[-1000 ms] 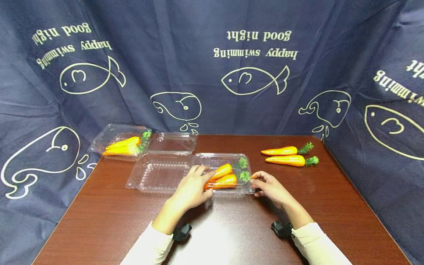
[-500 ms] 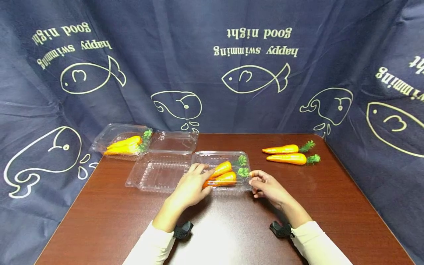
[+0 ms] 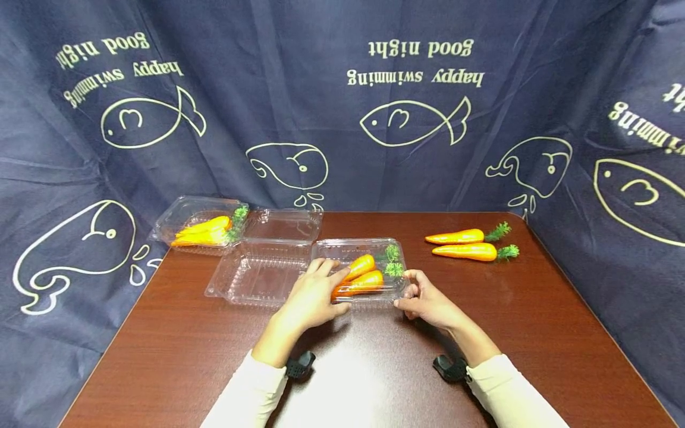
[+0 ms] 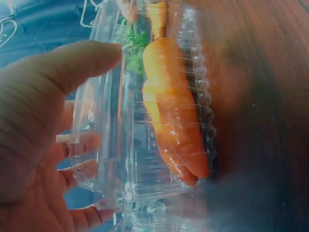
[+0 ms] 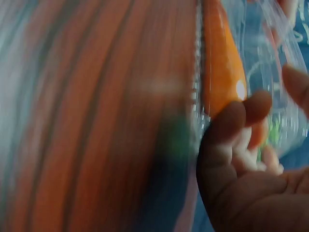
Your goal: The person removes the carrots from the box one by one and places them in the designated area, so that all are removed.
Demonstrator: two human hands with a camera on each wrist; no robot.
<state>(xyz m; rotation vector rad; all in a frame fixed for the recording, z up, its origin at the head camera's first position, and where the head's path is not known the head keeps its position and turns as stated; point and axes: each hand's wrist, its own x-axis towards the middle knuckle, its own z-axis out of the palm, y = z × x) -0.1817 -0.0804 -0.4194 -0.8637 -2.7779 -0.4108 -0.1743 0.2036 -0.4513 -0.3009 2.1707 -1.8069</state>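
Clear box (image 3: 348, 248), mid-frame in head view: left hand (image 3: 310, 297), fingers loosely spread, touches it; right hand (image 3: 430, 302) pinches its right corner. Tips of boxed carrots (image 4: 169, 101) show only in left wrist view. Brown tabletop (image 3: 508, 333), navy drape (image 3: 299, 101).

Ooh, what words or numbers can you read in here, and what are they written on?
"good night": upside down on the blue cloth, at left and centre.
"happy swimming": upside down on that cloth, below each "good night".
"ht" and "mming": upside down at its right, cut off by the picture's edge.
Clear boxes and carrots: no readable writing.
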